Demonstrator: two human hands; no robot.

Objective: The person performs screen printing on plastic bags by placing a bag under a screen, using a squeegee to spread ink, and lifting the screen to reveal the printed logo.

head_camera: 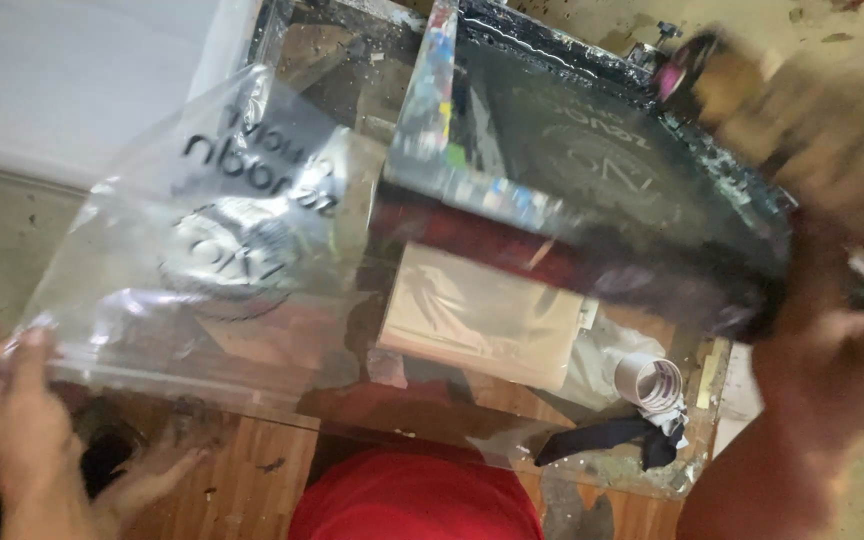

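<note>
While pinching the near left corner of a clear plastic bag (222, 240), left hand (2, 410) closed on the film, fingertips (30, 338) pressed to its edge. Bag held up flat and spread wide, left of centre, printed with dark lettering and a round dark emblem; see-through, with the wood beneath showing. Far right corner of the bag just beside the tape-covered edge of a screen printing frame (592, 150), perhaps overlapping it; hard to tell through the film.

Right hand (822, 300) blurred at the right end of that frame, against its dark, ink-smeared border. Cannot tell whether gripping or open: too smeared by motion. Forearm running from the near right corner up to the frame.

Frame tilted, mesh dark, with the same round emblem faintly visible in it. Under the frame, a flat tan board (482, 315), lying near centre. Just right of the board, a roll of pale tape (652, 380) on its side, hollow core facing the camera. Near the roll, a strip of black cloth (612, 440), draped over the paint-stained table edge (692, 470). At the near edge, centre, a red garment (412, 500). Wooden floor (252, 470) below the bag, near left.
</note>
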